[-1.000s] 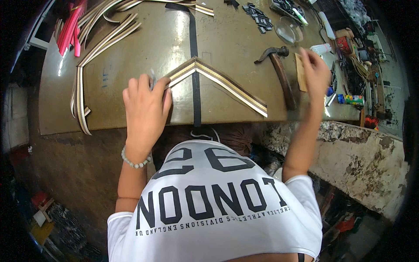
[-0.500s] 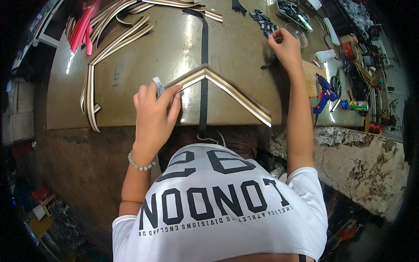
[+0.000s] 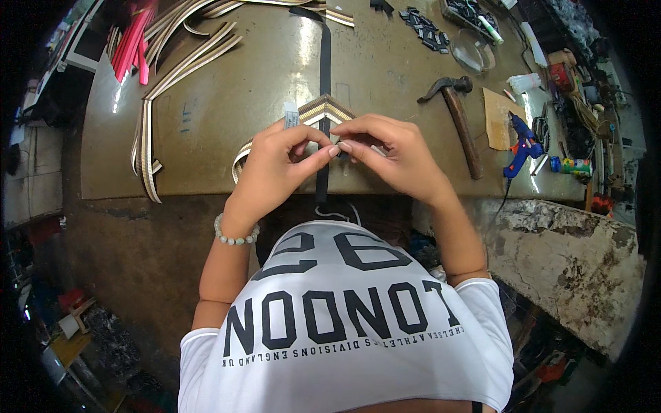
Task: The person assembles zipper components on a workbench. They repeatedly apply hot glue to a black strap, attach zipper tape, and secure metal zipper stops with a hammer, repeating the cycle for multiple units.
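My left hand (image 3: 286, 153) and my right hand (image 3: 396, 155) meet over the table's near side, fingertips pinched close together. A small black piece (image 3: 342, 153) shows at the fingertips of my right hand. The striped brown, cream and white strap (image 3: 326, 103) bends to a point just beyond my hands. Its two sides run behind my fingers, and a curved part shows beside my left wrist. My left fingers appear closed on the strap, though its end is hidden. A white tag (image 3: 291, 114) sticks up at my left hand. Beneath lies a black band (image 3: 324, 62).
A hammer (image 3: 456, 113) lies right of my hands. Beyond it are small black pieces (image 3: 425, 31) and a clear round dish (image 3: 474, 51). A blue glue gun (image 3: 525, 146) rests near cardboard (image 3: 496, 117). More striped straps (image 3: 143, 138) and pink strips (image 3: 134, 48) lie left.
My right hand has come back from the small black pieces to meet my left hand, uncovering the hammer. My left hand has moved right, and the strap's right side has been drawn in.
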Demonstrator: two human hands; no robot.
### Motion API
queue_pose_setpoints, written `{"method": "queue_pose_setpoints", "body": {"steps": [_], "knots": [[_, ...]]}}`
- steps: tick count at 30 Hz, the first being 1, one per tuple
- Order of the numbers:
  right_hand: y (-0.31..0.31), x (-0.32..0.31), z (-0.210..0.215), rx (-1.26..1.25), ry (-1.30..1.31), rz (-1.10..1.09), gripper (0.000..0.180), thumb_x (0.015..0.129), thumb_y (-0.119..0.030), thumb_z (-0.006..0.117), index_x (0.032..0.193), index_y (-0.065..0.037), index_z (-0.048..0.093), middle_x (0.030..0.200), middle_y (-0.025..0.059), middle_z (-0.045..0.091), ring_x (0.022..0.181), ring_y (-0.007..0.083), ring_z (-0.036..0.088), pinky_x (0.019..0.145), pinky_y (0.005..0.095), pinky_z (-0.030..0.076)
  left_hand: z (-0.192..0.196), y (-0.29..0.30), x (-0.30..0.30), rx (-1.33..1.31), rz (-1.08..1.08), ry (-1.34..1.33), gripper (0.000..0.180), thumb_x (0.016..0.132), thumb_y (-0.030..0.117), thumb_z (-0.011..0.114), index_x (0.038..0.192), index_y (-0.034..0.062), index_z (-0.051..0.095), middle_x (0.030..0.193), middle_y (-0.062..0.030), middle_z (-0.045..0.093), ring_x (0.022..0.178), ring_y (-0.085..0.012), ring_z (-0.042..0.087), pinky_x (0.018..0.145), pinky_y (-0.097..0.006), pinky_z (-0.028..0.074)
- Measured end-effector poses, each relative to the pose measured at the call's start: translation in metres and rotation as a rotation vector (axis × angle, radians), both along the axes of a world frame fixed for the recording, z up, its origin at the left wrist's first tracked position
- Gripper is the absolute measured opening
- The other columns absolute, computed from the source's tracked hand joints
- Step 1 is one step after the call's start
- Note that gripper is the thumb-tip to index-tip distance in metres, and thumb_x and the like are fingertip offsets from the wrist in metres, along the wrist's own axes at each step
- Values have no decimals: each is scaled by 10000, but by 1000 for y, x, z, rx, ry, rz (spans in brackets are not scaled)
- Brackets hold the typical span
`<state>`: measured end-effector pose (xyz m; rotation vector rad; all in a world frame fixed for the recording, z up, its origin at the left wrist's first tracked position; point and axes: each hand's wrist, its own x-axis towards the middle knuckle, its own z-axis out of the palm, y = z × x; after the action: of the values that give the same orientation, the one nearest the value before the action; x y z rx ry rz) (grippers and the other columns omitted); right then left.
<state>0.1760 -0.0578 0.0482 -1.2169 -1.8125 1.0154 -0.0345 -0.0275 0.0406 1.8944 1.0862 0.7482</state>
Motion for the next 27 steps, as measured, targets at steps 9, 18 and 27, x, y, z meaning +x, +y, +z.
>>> {"method": "queue_pose_setpoints", "body": {"steps": [9, 18, 27], "knots": [[-13, -11, -53, 59, -156, -510, 166, 853, -32, 701, 1015, 3, 691, 902, 80, 627, 677, 116, 583, 610, 244, 475, -22, 23, 2, -131, 230, 55, 236, 835, 226, 734, 835, -7, 704, 593, -33, 430, 590, -154, 428, 566, -324, 374], [-31, -14, -60, 117, -75, -484, 139, 854, -1, 660, 992, 17, 653, 955, 146, 606, 773, 263, 636, 669, 341, 519, -36, 27, 14, -4, 201, 235, 245, 816, 225, 731, 851, -11, 671, 660, -125, 559, 624, -261, 528, 612, -396, 424], [-63, -28, -34, 209, -320, 51, 424, 756, -24, 721, 1164, -59, 610, 1153, 136, 532, 1026, 308, 543, 895, 401, 455, -47, 24, 16, -17, 250, 147, 219, 812, 239, 740, 956, 77, 707, 692, -135, 591, 639, -288, 573, 609, -398, 447]]}}
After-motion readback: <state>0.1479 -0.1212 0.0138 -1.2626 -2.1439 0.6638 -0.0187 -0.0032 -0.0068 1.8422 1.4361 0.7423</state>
